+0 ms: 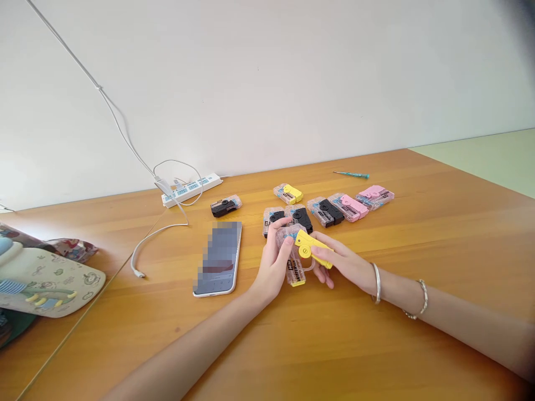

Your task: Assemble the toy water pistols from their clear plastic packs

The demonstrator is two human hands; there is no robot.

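Both my hands are on a folding toy gun (296, 270) with a clear body and a yellow hinged part, partly unfolded above the table (267, 340). My left hand (271, 268) grips the clear end, thumb on the near side. My right hand (345, 260) is closed on the yellow part; some of its fingers are hidden behind the toy. Just beyond lie two black-and-clear toy guns (301, 216), partly covered by my left hand. Farther right, folded, are another black one (328, 211) and two pink ones (351, 206).
A yellow folded toy gun (288, 193) and a black one (225, 206) lie farther back. A phone (217, 267) is left of my hands. Behind it are a power strip (192, 190) and white cable (146, 236). A small screwdriver (351, 175) lies near the wall; a decorated bottle (54, 278) is far left.
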